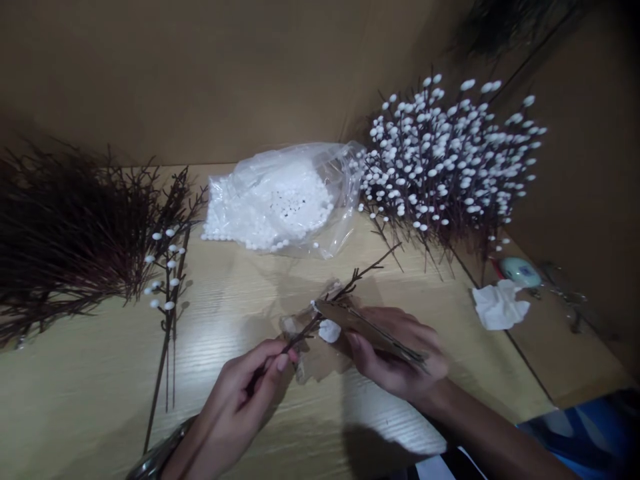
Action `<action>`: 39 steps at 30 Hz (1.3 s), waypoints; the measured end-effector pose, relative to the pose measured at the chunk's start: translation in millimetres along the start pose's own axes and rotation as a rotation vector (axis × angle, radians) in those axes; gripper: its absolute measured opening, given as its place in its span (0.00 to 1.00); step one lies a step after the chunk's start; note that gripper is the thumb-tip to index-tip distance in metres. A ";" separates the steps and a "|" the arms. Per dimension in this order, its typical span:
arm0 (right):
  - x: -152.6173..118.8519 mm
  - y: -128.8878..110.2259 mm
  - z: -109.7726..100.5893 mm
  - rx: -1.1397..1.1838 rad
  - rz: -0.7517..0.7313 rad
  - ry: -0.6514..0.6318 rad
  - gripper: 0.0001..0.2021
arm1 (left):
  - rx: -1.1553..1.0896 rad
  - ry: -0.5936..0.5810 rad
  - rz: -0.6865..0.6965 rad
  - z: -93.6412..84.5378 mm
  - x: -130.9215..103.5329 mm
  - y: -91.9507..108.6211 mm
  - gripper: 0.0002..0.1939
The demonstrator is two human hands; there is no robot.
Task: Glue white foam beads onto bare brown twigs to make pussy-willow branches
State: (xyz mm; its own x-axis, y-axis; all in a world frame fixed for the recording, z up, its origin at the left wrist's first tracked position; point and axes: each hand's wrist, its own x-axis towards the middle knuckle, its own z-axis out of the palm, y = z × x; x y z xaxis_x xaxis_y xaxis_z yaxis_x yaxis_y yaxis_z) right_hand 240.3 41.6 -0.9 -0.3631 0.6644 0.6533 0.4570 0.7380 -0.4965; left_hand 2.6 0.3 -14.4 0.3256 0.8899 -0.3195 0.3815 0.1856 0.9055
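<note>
Head view: holding probably light, brittle twig point(345, 291) wisely at near end in left hand point(245, 393); brown strip point(350, 319) in right hand point(390, 372).

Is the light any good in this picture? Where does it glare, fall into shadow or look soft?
Head view: dim overall, darkest toward the upper right; head view: pale glare on the table near the left hand; head view: dark shadow below the right hand; head view: slightly soft, the twigs at far left merging into a dark mass.
</note>
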 end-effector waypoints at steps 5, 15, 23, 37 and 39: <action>-0.5 -3.0 -0.3 0.021 0.044 0.082 0.17 | -0.001 -0.003 0.021 -0.5 -1.3 -0.6 0.17; 2.1 -4.8 0.1 0.034 0.040 0.110 0.19 | -0.025 0.007 0.006 0.9 -2.8 -2.2 0.16; 2.1 -5.2 -1.1 0.031 0.010 0.153 0.14 | -0.026 0.005 -0.005 1.6 -0.3 0.4 0.16; 2.9 -6.4 -4.3 -0.009 0.019 0.150 0.16 | 0.004 0.027 0.020 0.4 -1.1 1.3 0.16; 3.1 -6.5 -5.4 -0.024 0.010 0.147 0.16 | 0.005 0.032 0.025 0.5 -0.8 1.1 0.16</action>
State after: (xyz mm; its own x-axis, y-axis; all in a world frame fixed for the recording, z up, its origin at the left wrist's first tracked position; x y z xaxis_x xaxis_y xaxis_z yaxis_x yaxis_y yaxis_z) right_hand 240.6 38.2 7.4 -0.2364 0.6460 0.7258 0.4796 0.7272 -0.4911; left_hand 3.1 -0.4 -13.2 0.3072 0.9070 -0.2881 0.3783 0.1614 0.9115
